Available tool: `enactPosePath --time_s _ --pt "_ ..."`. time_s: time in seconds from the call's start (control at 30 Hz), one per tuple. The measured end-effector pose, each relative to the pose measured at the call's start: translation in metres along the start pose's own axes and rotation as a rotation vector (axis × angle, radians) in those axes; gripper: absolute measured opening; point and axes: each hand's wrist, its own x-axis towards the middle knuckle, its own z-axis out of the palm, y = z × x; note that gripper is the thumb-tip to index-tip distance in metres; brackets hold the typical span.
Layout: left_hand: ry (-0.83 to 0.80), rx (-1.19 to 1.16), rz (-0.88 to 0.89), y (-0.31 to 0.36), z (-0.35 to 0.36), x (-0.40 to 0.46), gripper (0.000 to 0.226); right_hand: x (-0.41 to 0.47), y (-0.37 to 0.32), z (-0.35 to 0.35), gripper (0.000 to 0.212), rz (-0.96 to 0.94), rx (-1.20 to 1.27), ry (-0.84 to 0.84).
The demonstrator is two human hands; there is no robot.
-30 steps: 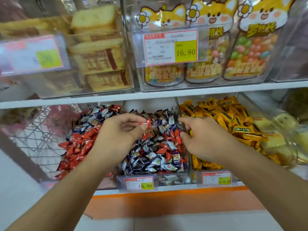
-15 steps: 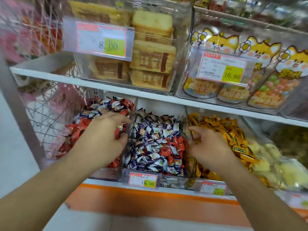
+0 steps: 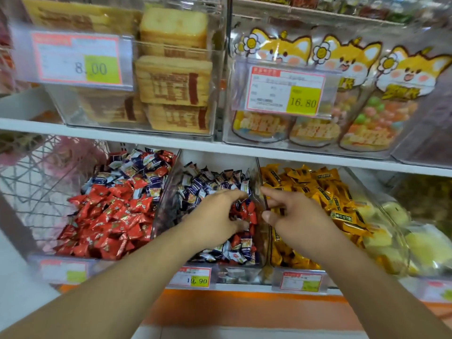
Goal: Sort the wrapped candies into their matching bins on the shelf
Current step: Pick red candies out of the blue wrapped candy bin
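Three clear bins stand on the lower shelf. The left bin (image 3: 41,261) holds red candies (image 3: 110,216) with blue-white ones (image 3: 144,167) mixed in at the back. In the middle bin (image 3: 234,274) lie blue-white candies (image 3: 215,182) and a small cluster of red candies (image 3: 248,211). My left hand (image 3: 217,216) is down in this bin, with its fingers above and thumb below the red cluster; blur hides whether it grips any. My right hand (image 3: 293,216) rests at the clear divider (image 3: 254,182) beside the yellow candies (image 3: 318,192), index finger stretched out, holding nothing.
The shelf board (image 3: 171,143) hangs low over the bins. Above it stand packed cakes (image 3: 173,79) and bags with cartoon faces (image 3: 347,111). A wire basket (image 3: 41,182) is at the left. Pale yellow packets (image 3: 396,216) fill the bin at far right. Price tags (image 3: 195,277) line the front edge.
My left hand has moved right, from the left bin back into the middle bin onto the red candies. The right hand stays at the divider. The view has come closer.
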Motion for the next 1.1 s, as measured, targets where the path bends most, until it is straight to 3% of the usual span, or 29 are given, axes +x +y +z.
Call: enactPosePath --time_s 0.17,0.43,0.7,1.1 --pt "-0.102 -0.010 -0.018 0.001 0.019 0.033 0.063 0.003 0.005 -0.002 0.058 -0.039 -0.002 -0.013" --pt "0.065 0.037 0.021 -0.010 0.029 0.035 0.035 0.006 0.009 -0.002 0.058 -0.060 -0.029 -0.035" --pt "0.199 -0.107 -0.021 -0.010 0.022 0.026 0.016 0.003 0.010 -0.001 0.059 -0.038 -0.068 -0.057" --pt "0.311 -0.237 -0.078 -0.019 0.001 -0.007 0.019 -0.001 0.000 0.001 0.060 -0.012 -0.078 -0.041"
